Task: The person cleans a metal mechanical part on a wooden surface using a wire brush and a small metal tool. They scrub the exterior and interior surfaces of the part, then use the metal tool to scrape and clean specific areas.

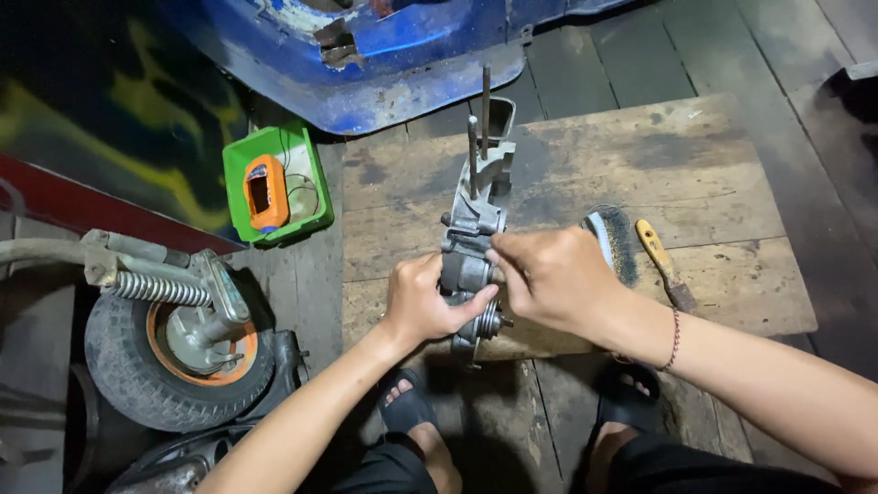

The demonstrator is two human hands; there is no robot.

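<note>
We see a grey metal casting (476, 233) standing on end on a wooden board (732, 274), its two long studs (477, 137) pointing away from us. The left hand (422, 302) is wrapped around the casting's lower body, thumb across the front; the right hand (553, 274) is closed with its fingertips pinched at a small fitting on the casting's side. We judge the chief risk to be tipping: the casting is tall, rests on a narrow foot near the board's front edge, and a push from the right hand could roll it off towards the sandalled feet (407, 407) below. A greasy surface could also let the left hand slip. A wire brush (615, 240) and a yellow-handled tool (663, 265) lie just beside the right hand, where a sweep of the wrist could knock them away. The hands hide the fitting itself and the casting's middle; its base is in shadow. The wheel (174, 352), the green tray (302, 146) with its orange device (265, 192), and the blue bodywork (412, 64) are partly cut off or dim.
</note>
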